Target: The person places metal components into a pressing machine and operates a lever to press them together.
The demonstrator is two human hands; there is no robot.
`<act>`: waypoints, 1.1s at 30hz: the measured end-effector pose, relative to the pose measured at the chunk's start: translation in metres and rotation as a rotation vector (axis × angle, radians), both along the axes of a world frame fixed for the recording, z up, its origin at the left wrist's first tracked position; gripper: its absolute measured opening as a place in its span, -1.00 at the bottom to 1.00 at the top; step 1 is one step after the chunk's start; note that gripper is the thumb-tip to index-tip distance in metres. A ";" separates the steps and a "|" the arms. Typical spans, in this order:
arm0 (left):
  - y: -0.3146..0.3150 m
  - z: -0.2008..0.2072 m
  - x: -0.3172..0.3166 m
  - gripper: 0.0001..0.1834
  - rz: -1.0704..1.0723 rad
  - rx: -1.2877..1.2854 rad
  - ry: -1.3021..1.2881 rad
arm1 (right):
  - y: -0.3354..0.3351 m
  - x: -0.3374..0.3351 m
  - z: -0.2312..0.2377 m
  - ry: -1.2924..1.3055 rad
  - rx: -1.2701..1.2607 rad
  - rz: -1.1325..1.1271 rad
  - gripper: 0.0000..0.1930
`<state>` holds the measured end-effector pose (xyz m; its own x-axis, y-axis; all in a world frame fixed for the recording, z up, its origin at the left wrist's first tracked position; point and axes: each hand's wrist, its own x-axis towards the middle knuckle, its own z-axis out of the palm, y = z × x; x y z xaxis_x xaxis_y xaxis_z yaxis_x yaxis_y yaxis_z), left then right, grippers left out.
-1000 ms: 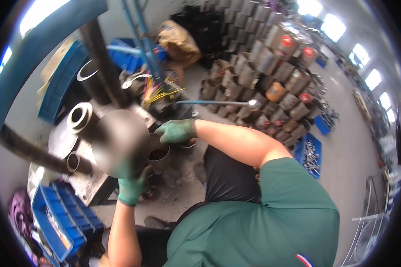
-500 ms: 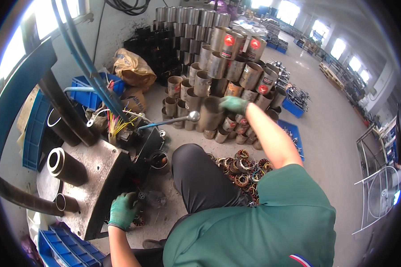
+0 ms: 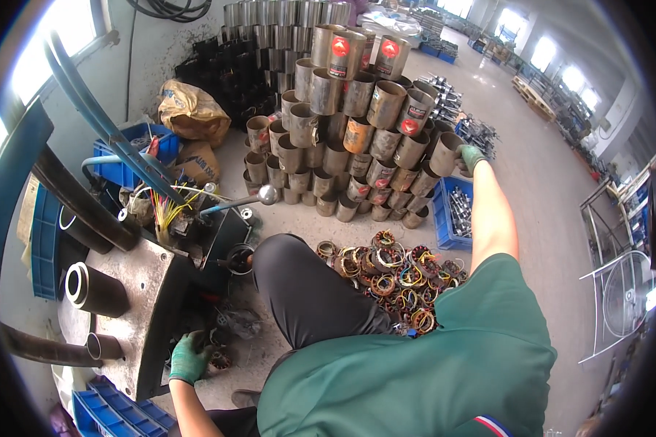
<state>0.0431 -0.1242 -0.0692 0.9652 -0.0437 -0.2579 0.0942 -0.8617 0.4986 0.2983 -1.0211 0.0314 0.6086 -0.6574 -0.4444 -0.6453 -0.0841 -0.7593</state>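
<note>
At the right end of a stack of metal cylinders (image 3: 326, 91), my right hand (image 3: 471, 157), in a green glove, grips the rim of one open metal cylinder (image 3: 444, 154). That cylinder is tilted and sits beside the stack's outer edge, above a blue crate. My left hand (image 3: 190, 357), also green-gloved, is low beside the metal press table (image 3: 142, 320). Its fingers are loosely bent and apart, with nothing visible in them. Close to its fingertips lie wound copper stator rings (image 3: 219, 357), partly in shadow.
A pile of stator rings (image 3: 386, 266) lies on the floor by my knee. A blue crate (image 3: 444, 227) of metal shafts stands right of the stack. On the press table are a thick sleeve (image 3: 102, 290) and a short tube (image 3: 105, 347). A ball-ended lever (image 3: 268, 194) juts out.
My right hand has swung right from the front of the stack to its right end, carrying the metal cylinder. My left hand stays low by the press table. The view has shifted slightly.
</note>
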 end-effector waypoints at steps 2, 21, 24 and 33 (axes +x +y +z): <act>0.004 -0.018 -0.002 -0.45 -0.005 0.009 0.025 | 0.003 0.013 -0.021 -0.111 0.048 -0.097 -0.83; 0.018 0.021 -0.016 -0.50 0.061 -0.109 -0.171 | 0.212 0.051 -0.235 -0.223 0.111 0.379 -0.59; 0.031 0.039 -0.013 -0.51 0.069 -0.085 -0.283 | 0.344 0.053 -0.168 0.024 0.180 0.712 -0.71; 0.094 0.068 -0.006 -0.59 0.296 0.035 -0.555 | 0.683 0.042 -0.066 -0.551 -0.602 2.204 -0.52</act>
